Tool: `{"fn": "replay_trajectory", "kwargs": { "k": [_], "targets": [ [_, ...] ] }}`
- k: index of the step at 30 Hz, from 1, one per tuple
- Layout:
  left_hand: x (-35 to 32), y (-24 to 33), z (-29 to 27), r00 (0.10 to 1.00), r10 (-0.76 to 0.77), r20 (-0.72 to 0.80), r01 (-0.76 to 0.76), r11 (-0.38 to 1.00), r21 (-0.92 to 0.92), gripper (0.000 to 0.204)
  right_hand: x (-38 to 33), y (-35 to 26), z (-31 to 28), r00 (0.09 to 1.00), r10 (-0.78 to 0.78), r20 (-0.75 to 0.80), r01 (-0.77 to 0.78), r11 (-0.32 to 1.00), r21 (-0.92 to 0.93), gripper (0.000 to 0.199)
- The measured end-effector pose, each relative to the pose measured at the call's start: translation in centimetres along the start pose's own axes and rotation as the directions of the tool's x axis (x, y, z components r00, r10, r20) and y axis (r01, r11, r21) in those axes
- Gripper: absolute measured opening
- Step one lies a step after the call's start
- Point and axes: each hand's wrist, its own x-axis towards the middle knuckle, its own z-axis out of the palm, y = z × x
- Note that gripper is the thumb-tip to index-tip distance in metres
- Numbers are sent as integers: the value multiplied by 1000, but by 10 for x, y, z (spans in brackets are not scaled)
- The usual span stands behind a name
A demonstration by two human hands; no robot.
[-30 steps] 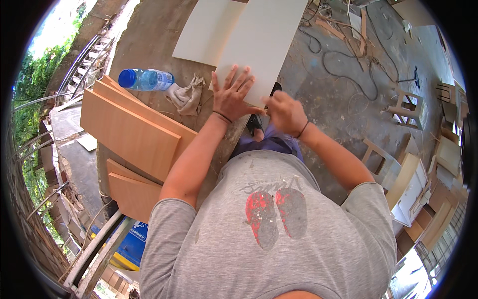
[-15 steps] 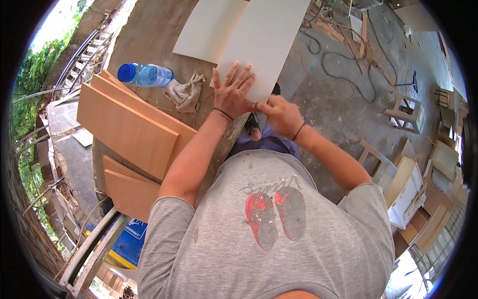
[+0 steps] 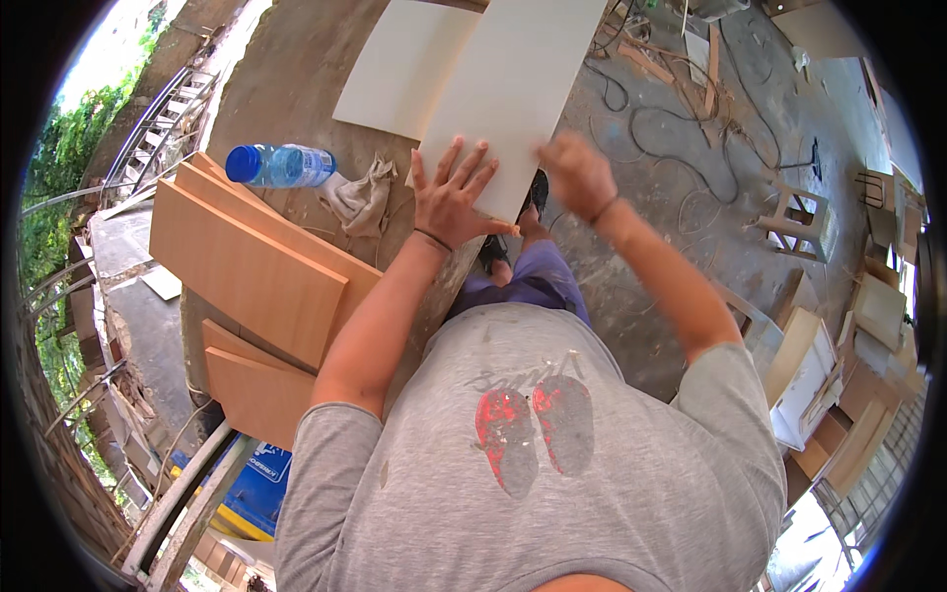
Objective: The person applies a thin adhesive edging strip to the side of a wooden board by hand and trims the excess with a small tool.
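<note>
A long white panel (image 3: 503,89) lies on the work surface ahead of me, over another white board (image 3: 404,69) at its left. My left hand (image 3: 456,202) rests flat on the panel's near end, fingers spread and thumb stretched to the right along the near edge. By the panel's right edge, near its corner, is my right hand (image 3: 582,178), curled closed and slightly blurred by motion. Whatever its fingers may hold is hidden. A crumpled grey cloth (image 3: 363,200) and a blue-capped plastic bottle (image 3: 281,166) lie left of my left hand.
Several wood-coloured boards (image 3: 247,266) are stacked at my left. A blue and yellow container (image 3: 258,488) stands below them. On the floor to the right lie a dark cable (image 3: 681,148) and wood scraps (image 3: 646,61). A small wooden stool (image 3: 797,222) and furniture parts (image 3: 804,375) stand farther right.
My right hand has moved from beside my left thumb at the near edge, away and rightward to the panel's right edge. My left hand stays spread on the panel.
</note>
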Motion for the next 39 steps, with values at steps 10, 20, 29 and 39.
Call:
{"fn": "replay_trajectory", "kwargs": {
  "k": [10, 20, 29, 39],
  "targets": [
    [2, 1, -2, 1000, 10, -4, -10, 1000, 18, 96, 75, 100, -8, 986, 109, -124, -117, 991, -58, 38],
    [2, 0, -4, 1000, -9, -11, 9, 1000, -13, 96, 19, -9, -29, 949, -290, 122, 279, 955, 95, 37],
    [6, 5, -7, 1000, -28, 1, 28, 1000, 2, 91, 110, 130, -23, 997, -68, -48, 53, 963, -263, 36],
    [12, 10, -10, 996, -78, 46, 79, 996, -30, 70, 124, 114, -53, 995, -69, -70, 76, 992, 97, 38]
  ]
}}
